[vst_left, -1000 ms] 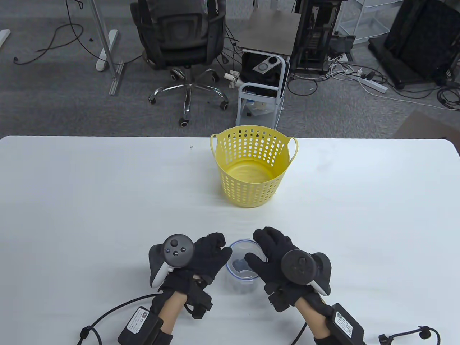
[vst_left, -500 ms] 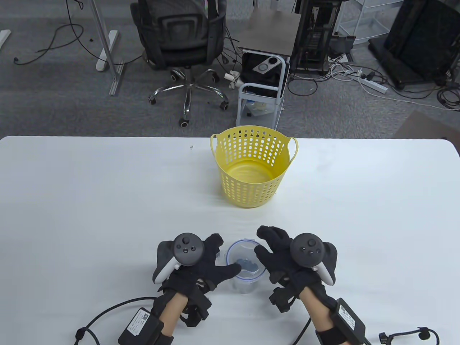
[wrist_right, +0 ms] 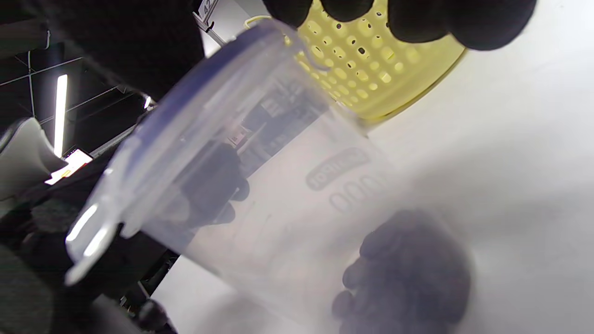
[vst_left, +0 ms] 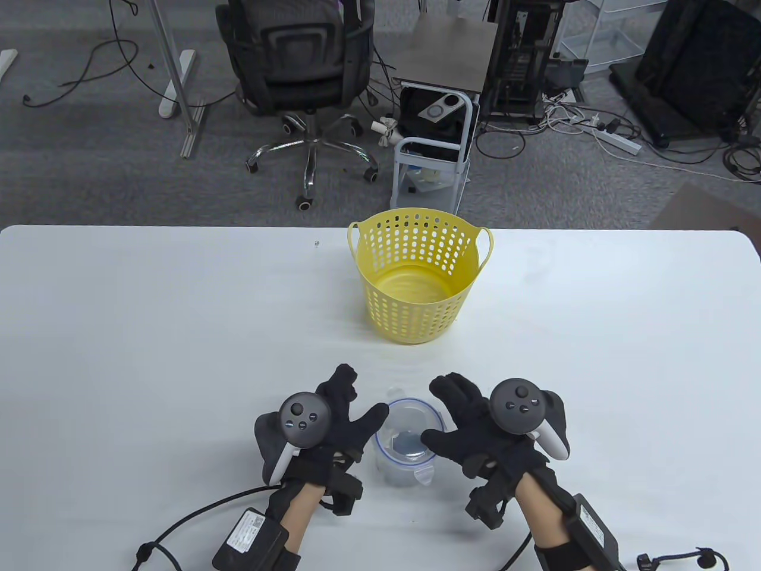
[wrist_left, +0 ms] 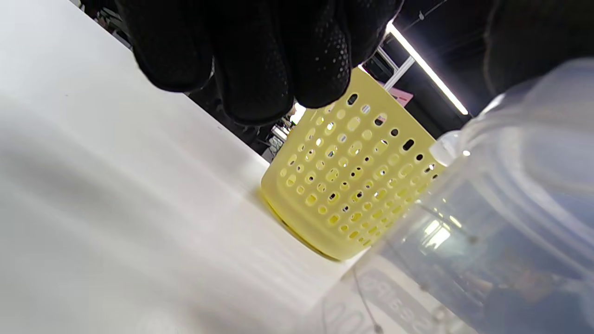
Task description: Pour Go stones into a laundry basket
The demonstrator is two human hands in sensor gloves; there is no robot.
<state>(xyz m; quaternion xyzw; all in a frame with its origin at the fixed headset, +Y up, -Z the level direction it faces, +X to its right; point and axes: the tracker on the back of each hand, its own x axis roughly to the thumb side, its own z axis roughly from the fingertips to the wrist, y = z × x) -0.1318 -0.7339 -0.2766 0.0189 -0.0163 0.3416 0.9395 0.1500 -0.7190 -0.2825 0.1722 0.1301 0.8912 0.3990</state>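
— Clear plastic, thin-walled: tub near the front edge of the white table, blue-rimmed lid on top, dark Go stones heaped at the bottom.

— Heavy?

— Probably light overall, with loose weight low down that will shift and rattle once tilted. Smooth walls, likely slippery against knit gloves; stiff enough not to crush, yet better held firmly round the middle than by the rim.

— Hands?

— Left hand spread wide, thumb against the tub's left rim, fingers fanned and clear of the wall. Right hand just beside the right side, thumb lying over the lid's edge, fingers loosely splayed. Neither wrapped round it; hard to tell whether the right thumb presses or merely rests.

— Lid first, then?

— Seems so. Small tab at the near side looks the natural place to pry, with the other hand steadying the body.

— And the target?

— Yellow basket, upright, perforated all round, well apart from the tub toward the far edge, straight ahead. Nothing between the two. Holes in the wall look a possible leak for small stones, so aim at the solid floor.

— Anything else about?

— Glove cables trailing by both wrists at the front edge; office chair and cart on the floor beyond, out of the path.
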